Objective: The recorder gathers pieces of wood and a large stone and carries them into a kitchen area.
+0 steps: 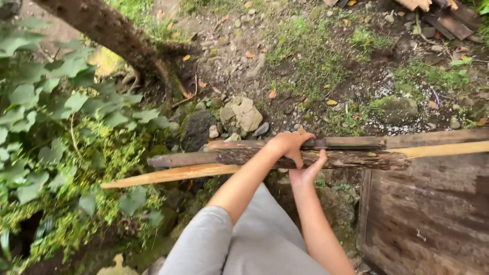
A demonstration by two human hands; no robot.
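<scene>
Both my hands hold a bundle of long wooden sticks (356,159) lying crosswise in front of me. My left hand (290,145) curls over the top of the bundle, fingers wrapped around a dark, bark-covered piece. My right hand (307,172) grips the same bundle from below, thumb up against the bark. A pale peeled stick (168,175) runs out of the bundle to the left, and its other end (443,149) reaches the right edge. A grey weathered piece (178,160) juts left above it.
A dark wooden board (433,219) lies at lower right. Leafy green plants (61,132) fill the left side. A leaning tree trunk (112,30) rises at upper left. Rocks (244,114), gravel and patchy grass cover the ground ahead. Scrap planks (448,18) lie at top right.
</scene>
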